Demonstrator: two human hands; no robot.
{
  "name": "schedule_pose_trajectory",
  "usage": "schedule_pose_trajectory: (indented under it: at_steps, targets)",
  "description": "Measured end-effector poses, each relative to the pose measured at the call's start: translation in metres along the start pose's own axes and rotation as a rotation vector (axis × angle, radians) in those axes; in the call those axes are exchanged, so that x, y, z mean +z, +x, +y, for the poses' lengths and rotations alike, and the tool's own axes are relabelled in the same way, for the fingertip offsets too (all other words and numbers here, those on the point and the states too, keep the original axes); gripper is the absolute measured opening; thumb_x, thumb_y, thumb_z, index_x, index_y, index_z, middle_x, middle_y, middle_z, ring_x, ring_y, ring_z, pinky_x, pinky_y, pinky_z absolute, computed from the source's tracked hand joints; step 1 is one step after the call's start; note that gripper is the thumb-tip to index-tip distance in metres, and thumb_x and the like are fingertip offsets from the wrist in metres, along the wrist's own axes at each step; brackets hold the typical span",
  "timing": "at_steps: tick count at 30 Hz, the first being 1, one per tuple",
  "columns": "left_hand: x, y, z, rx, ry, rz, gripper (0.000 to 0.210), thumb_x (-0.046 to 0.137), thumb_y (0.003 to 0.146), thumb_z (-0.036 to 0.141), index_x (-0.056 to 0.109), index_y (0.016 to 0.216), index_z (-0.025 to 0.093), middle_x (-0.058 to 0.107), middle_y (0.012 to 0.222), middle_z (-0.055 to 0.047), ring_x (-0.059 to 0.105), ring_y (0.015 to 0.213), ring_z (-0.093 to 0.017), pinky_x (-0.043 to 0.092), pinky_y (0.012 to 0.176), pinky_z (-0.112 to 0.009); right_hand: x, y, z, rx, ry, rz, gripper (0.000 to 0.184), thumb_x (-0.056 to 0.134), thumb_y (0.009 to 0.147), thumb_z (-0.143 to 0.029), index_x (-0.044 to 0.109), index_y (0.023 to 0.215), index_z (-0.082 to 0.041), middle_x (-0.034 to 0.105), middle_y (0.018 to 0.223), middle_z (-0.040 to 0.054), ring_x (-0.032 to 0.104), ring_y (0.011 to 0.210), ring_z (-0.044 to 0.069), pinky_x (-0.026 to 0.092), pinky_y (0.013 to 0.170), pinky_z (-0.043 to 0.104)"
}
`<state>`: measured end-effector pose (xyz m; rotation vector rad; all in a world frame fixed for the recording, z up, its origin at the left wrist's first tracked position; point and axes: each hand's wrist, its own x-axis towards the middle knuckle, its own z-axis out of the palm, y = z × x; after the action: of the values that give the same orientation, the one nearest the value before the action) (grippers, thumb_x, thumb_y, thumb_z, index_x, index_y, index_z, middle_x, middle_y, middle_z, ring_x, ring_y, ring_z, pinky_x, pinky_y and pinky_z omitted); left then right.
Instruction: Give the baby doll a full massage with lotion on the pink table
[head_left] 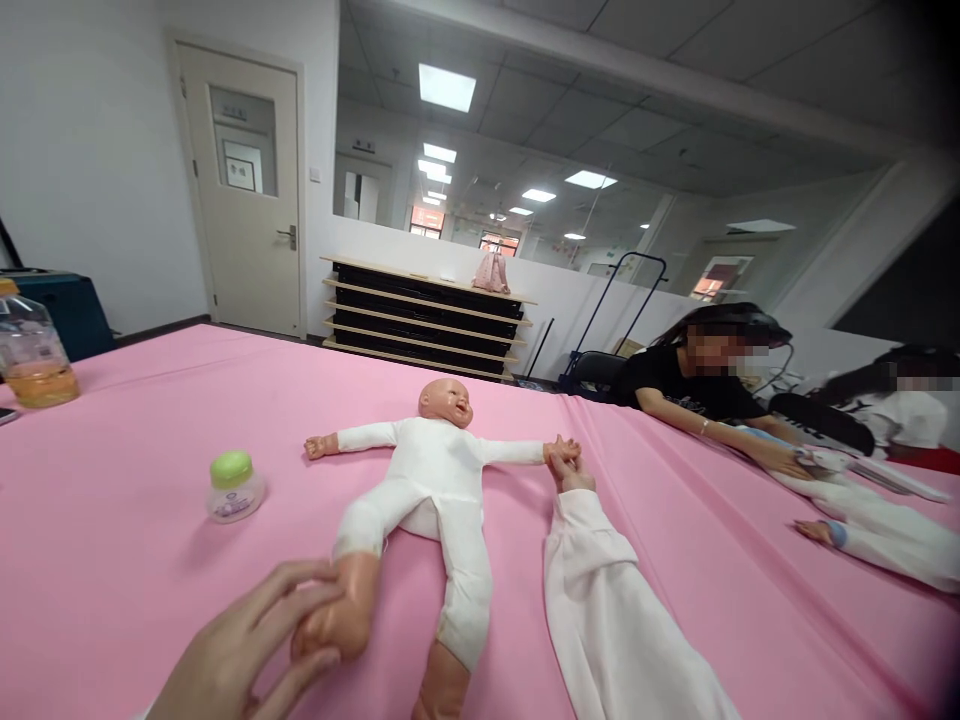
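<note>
A baby doll with a white cloth body and plastic head, hands and feet lies on its back on the pink cloth, arms spread wide. My left hand is around the doll's foot on the left, fingers over the ankle and thumb at the sole. At the end of the doll's outstretched arm, my right hand has its fingers closed on the doll's small hand. A clear jar with a green lid stands to the left of the doll.
The pink cloth covers a wide table. A bottle of amber liquid stands at the left edge. On the right, a person in black reaches over another doll, with a second person beyond. Stacked boards stand behind.
</note>
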<state>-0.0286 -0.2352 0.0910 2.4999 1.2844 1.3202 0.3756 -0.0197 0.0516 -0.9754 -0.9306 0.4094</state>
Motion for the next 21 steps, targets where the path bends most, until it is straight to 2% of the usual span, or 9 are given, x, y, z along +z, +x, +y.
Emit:
schedule_pose_trajectory:
  at_steps: [2, 3, 5, 7, 9, 10, 12, 16, 21]
  targets:
    - [-0.007, 0.021, 0.006, -0.080, -0.031, 0.067, 0.027, 0.050, 0.084, 0.034, 0.054, 0.108, 0.023, 0.060, 0.111, -0.004, 0.060, 0.098, -0.016, 0.052, 0.075, -0.020, 0.024, 0.010, -0.004, 0.036, 0.002, 0.021, 0.055, 0.068, 0.065, -0.031, 0.052, 0.114, -0.011, 0.059, 0.112, 0.0137, 0.059, 0.097, 0.021, 0.046, 0.088, 0.039]
    - [-0.006, 0.033, 0.011, -0.090, -0.070, 0.054, 0.027, 0.049, 0.085, 0.032, 0.053, 0.110, 0.022, 0.059, 0.113, -0.004, 0.059, 0.101, -0.017, 0.052, 0.077, -0.021, 0.039, 0.012, -0.009, 0.032, -0.008, 0.013, 0.057, 0.070, 0.061, -0.030, 0.054, 0.112, -0.010, 0.059, 0.112, 0.0150, 0.059, 0.098, 0.022, 0.045, 0.090, 0.039]
    - [0.008, 0.059, 0.021, -0.042, -0.172, 0.007, 0.029, 0.048, 0.086, 0.028, 0.051, 0.114, 0.022, 0.060, 0.114, -0.004, 0.057, 0.104, -0.016, 0.050, 0.085, -0.026, 0.075, 0.005, -0.019, -0.025, -0.140, -0.025, 0.057, 0.069, 0.060, -0.028, 0.056, 0.111, -0.009, 0.061, 0.110, 0.0149, 0.059, 0.098, 0.023, 0.044, 0.091, 0.041]
    - [0.036, 0.081, 0.031, 0.114, -0.264, -0.094, 0.025, 0.048, 0.086, 0.025, 0.054, 0.109, 0.019, 0.060, 0.114, -0.005, 0.054, 0.109, -0.017, 0.044, 0.095, -0.032, 0.107, -0.012, -0.025, -0.153, -0.277, -0.262, 0.050, 0.066, 0.063, -0.028, 0.058, 0.112, -0.016, 0.063, 0.107, 0.0099, 0.059, 0.098, 0.023, 0.044, 0.091, 0.040]
    - [0.070, 0.094, 0.037, 0.282, -0.337, -0.254, 0.019, 0.050, 0.084, 0.022, 0.056, 0.101, 0.016, 0.062, 0.108, -0.005, 0.055, 0.108, -0.017, 0.040, 0.100, -0.033, 0.129, -0.033, -0.025, -0.308, -0.378, -0.598, 0.038, 0.064, 0.065, -0.025, 0.063, 0.103, -0.021, 0.066, 0.103, 0.0064, 0.059, 0.096, 0.023, 0.044, 0.090, 0.039]
    - [0.087, 0.097, 0.039, 0.340, -0.350, -0.308, 0.015, 0.052, 0.083, 0.019, 0.056, 0.097, 0.014, 0.064, 0.104, -0.006, 0.056, 0.106, -0.016, 0.038, 0.102, -0.034, 0.134, -0.041, -0.021, -0.385, -0.413, -0.758, 0.035, 0.063, 0.066, -0.024, 0.065, 0.101, -0.022, 0.066, 0.102, 0.0056, 0.059, 0.097, 0.023, 0.043, 0.090, 0.039]
    - [0.115, 0.097, 0.039, 0.455, -0.315, -0.369, 0.010, 0.053, 0.082, 0.016, 0.056, 0.091, 0.012, 0.065, 0.094, -0.006, 0.056, 0.105, -0.016, 0.034, 0.105, -0.035, 0.135, -0.051, -0.012, -0.484, -0.476, -0.902, 0.033, 0.062, 0.067, -0.022, 0.065, 0.100, -0.021, 0.066, 0.104, 0.0061, 0.058, 0.100, 0.024, 0.041, 0.091, 0.040]
    - [0.143, 0.085, 0.033, 0.540, -0.177, -0.327, 0.016, 0.050, 0.084, 0.018, 0.054, 0.098, 0.011, 0.062, 0.105, -0.010, 0.047, 0.117, -0.019, 0.033, 0.106, -0.039, 0.123, -0.051, 0.007, -0.505, -0.505, -0.826, 0.037, 0.057, 0.073, -0.027, 0.060, 0.109, -0.021, 0.062, 0.113, 0.0066, 0.055, 0.106, 0.023, 0.038, 0.093, 0.040]
    - [0.135, 0.086, 0.031, 0.590, -0.086, -0.277, 0.023, 0.051, 0.085, 0.025, 0.052, 0.103, 0.012, 0.059, 0.115, -0.010, 0.040, 0.123, -0.023, 0.037, 0.102, -0.042, 0.119, -0.050, 0.012, -0.479, -0.452, -0.710, 0.036, 0.057, 0.075, -0.031, 0.059, 0.109, -0.022, 0.063, 0.110, 0.0062, 0.055, 0.105, 0.023, 0.039, 0.094, 0.038]
